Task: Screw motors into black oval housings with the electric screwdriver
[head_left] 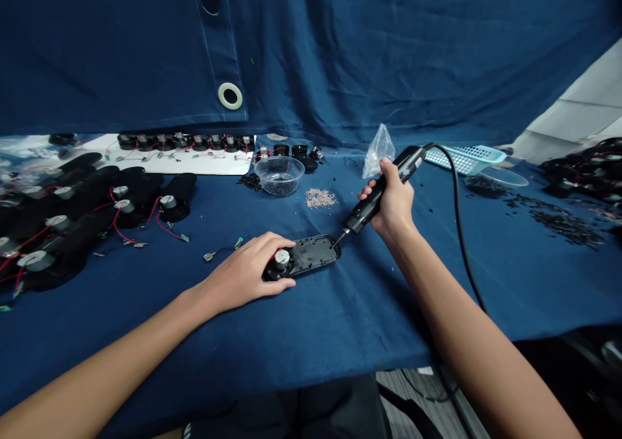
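My left hand [253, 267] is closed around the left end of a black plastic housing [313, 256] lying on the blue cloth, thumb and fingers on opposite sides. A small silver motor [282, 258] sits in that end, and a wire with a small green circuit board [238, 243] trails out to the left. In my right hand [394, 199] is a black electric screwdriver [372, 206], tilted down to the left. Its bit meets the housing's right end; whether a screw is under the tip is too small to tell.
A pile of small screws [321, 198] lies beyond the housing, beside a clear plastic bowl [279, 175]. Several black housings with motors [124, 206] crowd the left. A clear bag [379, 151], a light blue basket [466, 157] and scattered black parts [566, 225] are rightward. The screwdriver's cord [459, 219] hangs over the table.
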A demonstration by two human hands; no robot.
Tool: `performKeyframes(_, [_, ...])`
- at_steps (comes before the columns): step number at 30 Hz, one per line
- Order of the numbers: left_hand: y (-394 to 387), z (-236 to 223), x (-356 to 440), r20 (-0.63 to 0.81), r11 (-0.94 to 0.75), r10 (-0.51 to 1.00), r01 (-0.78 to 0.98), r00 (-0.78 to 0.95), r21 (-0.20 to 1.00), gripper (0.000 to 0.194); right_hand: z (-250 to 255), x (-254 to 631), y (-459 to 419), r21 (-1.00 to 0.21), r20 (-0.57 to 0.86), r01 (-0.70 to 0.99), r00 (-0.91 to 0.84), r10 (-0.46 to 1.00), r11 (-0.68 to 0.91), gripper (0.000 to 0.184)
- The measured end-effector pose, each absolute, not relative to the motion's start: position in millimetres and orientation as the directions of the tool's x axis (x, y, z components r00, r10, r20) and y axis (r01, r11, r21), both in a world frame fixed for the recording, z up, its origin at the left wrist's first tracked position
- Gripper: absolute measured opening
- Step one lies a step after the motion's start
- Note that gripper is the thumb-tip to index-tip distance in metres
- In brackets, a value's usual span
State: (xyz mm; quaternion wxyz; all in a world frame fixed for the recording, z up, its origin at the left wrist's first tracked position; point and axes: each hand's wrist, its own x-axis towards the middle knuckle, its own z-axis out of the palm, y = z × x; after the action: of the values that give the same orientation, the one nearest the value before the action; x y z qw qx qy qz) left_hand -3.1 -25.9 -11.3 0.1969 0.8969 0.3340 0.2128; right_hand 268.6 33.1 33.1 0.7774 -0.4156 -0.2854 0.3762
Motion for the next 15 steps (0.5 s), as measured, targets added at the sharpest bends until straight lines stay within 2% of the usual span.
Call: performKeyframes(15, [-25.7,-11.7,-2.5,0.249,-0.701,0.681,0.514,0.689,0.493,0.049,33.8,267.1,32.3,-0.871,0.149,-0.315,0.562,0.814,0.377,0.033])
